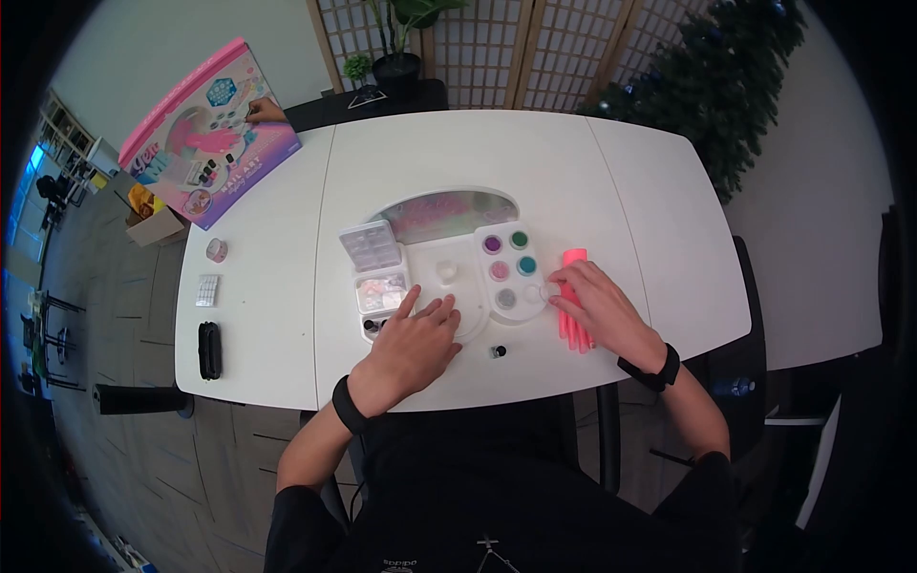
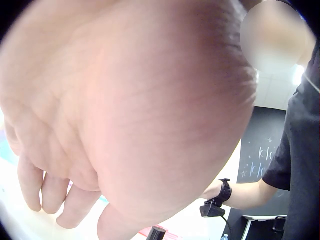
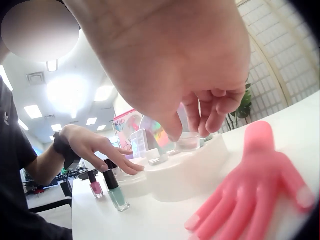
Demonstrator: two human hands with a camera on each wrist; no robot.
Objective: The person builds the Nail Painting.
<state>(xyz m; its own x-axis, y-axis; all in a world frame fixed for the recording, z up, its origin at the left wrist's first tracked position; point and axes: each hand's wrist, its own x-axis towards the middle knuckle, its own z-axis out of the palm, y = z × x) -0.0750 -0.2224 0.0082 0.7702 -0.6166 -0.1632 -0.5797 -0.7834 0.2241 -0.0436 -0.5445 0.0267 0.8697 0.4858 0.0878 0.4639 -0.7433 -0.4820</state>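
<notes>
My left hand (image 1: 409, 349) lies with straight fingers on the white nail-art station (image 1: 468, 329), palm down. At the station's right edge, my right hand (image 1: 607, 310) pinches a small clear pot (image 3: 187, 142) between thumb and fingertips. Beside it, several glitter pots sit in the tray, among them a purple pot (image 1: 492, 244) and a silver pot (image 1: 506, 299). A pink model hand (image 3: 255, 177) lies on the table under my right hand. In front of the station stands a teal nail polish bottle (image 3: 117, 195) with a black cap.
A mirror (image 1: 454, 218) rises at the station's back, next to a case with a raised clear lid (image 1: 371, 246). On the table's left are a round jar (image 1: 217, 250), a white sheet (image 1: 207, 290) and a black case (image 1: 209, 350). A colourful box (image 1: 210, 143) stands behind them.
</notes>
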